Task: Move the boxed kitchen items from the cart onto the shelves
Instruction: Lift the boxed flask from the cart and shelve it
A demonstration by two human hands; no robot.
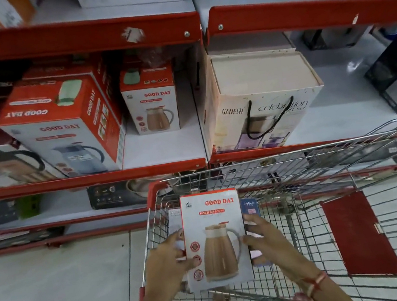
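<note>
Where red-edged shelves [89, 178] face the cart [296, 162], both hands grip a box [215, 239].

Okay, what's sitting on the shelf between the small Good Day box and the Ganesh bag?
Nothing: in the head view, bare white shelf separates the small Good Day box from the Ganesh bag.
</note>
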